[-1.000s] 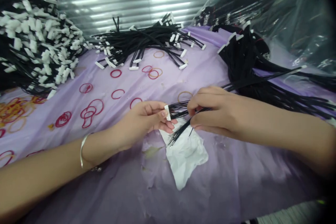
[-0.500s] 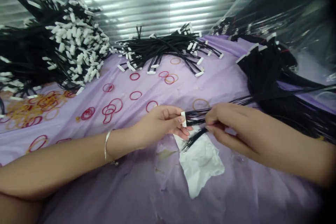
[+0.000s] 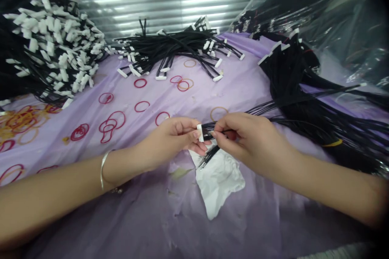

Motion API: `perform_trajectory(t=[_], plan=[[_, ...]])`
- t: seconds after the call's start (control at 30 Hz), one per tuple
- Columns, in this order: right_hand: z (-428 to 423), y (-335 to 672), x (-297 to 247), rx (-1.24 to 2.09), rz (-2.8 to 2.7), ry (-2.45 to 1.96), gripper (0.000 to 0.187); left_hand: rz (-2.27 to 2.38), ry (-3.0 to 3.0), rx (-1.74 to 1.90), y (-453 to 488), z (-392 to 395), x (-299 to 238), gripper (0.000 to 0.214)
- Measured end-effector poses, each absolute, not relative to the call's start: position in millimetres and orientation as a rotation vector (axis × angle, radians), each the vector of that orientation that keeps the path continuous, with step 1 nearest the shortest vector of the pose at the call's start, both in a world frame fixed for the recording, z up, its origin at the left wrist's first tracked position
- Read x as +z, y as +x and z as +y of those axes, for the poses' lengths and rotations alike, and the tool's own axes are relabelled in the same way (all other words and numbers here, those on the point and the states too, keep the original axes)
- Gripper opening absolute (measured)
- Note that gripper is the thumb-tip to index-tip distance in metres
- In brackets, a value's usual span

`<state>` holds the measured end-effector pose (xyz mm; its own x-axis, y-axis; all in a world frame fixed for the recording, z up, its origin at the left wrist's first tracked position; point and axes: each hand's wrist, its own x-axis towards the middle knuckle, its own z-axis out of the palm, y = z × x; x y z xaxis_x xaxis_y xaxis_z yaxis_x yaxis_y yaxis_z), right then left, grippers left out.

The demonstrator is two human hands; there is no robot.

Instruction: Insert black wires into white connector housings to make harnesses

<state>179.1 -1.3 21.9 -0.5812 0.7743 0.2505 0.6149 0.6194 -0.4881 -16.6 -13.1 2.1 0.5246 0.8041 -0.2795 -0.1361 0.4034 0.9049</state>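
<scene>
Left hand [image 3: 170, 141] gripped the white connector [image 3: 199, 133] between thumb and fingertips, at the middle of the near work area; right hand [image 3: 246, 133] was closed in a pinch on black wires [image 3: 208, 132] just to the right of it (one strand or several, could not tell). A bunch of loose wire ends [image 3: 209, 157] angled out below the right fingers, bright tips pointing left and near, above crumpled white paper [image 3: 220, 188]. Judged good handling to need the connector held square and still, with the right pinch close to the wire's end, since strands this thin would likely bow if pushed from far back; the loose ends are best kept fanned apart, as they could snag one another. Materials: connector a small pale block, apparently hard plastic, its openings too small to read; wires slim, dark and flexible, running right into a thick black bundle [image 3: 285, 75]. Far centre lay a criss-crossed cable heap [image 3: 170, 44] with white end blocks; far left, a denser cable mound [image 3: 51, 32]. Red bands [image 3: 80, 132], thin and ring-shaped, lay scattered left on a creased purple sheet [image 3: 146, 218]. Far right, clear plastic film [image 3: 328, 20] hung wrinkled and glossy.
</scene>
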Motion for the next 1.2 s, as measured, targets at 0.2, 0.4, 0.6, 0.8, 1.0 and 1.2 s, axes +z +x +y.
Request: perform_trajectory(t=[0.2, 0.4, 0.6, 0.8, 1.0, 1.2], plan=[[-2.5, 174.7, 17.5, 0.443, -2.381, -1.140, 0.009, 0.789, 0.960, 0.685, -15.3, -12.4, 2.8, 0.016], [-5.2, 174.4, 17.2, 0.421, -2.384, -1.136, 0.008, 0.840, 0.967, 0.695, -14.5, -12.6, 3.7, 0.018], [-1.6, 171.2, 8.8, 0.456, -2.379, -1.043, 0.010, 0.856, 0.972, 0.691, -14.3, -12.4, 2.5, 0.014], [-0.1, 176.3, 14.6, 0.273, -2.479, -0.849, 0.012, 0.857, 0.926, 0.732, -11.8, -15.3, 6.4, 0.013], [-0.6, 200.0, 33.1, 0.135, -2.643, -0.694, 0.017, 0.885, 0.880, 0.871, -9.3, -19.4, 9.4, 0.014], [2.3, 197.5, 17.3, 0.245, -2.857, -0.637, 0.016, 0.966, 0.813, 0.926, -6.8, -20.2, 18.1, 0.015]])
